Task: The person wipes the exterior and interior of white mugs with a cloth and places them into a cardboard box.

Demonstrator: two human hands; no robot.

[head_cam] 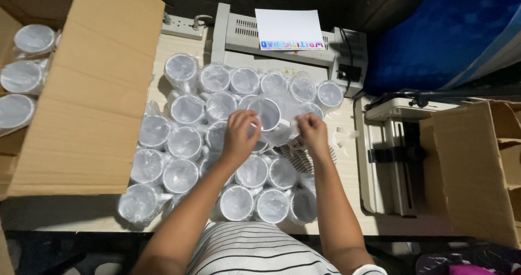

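White mug in its clear plastic bag sits raised above the middle of the crowd of bagged mugs on the tabletop, held between both hands. My left hand has its grip closed on the near left side of the mug, fingers curled over the rim area and the film. My right hand pinches the loose plastic on the mug's right, near the handle, grip shut on the bag and not on the mug itself, as far as I can judge.

To handle this well, I would keep the left hand firm on the mug body so it does not slip through the slick film, and pull the plastic with the right hand away from the handle, where it is likeliest to snag. I would keep it low over the pack, since the neighbours stand touching one another.

Around the mugs: a large cardboard box flap to the left with more bagged mugs beyond it, a grey machine with a white sheet at the far edge, a power strip beside it, and another cardboard box to the right.

Fingertips of both hands are hidden behind the plastic, so the exact hold is unclear. A dark ribbed object under my right wrist is too covered to identify.
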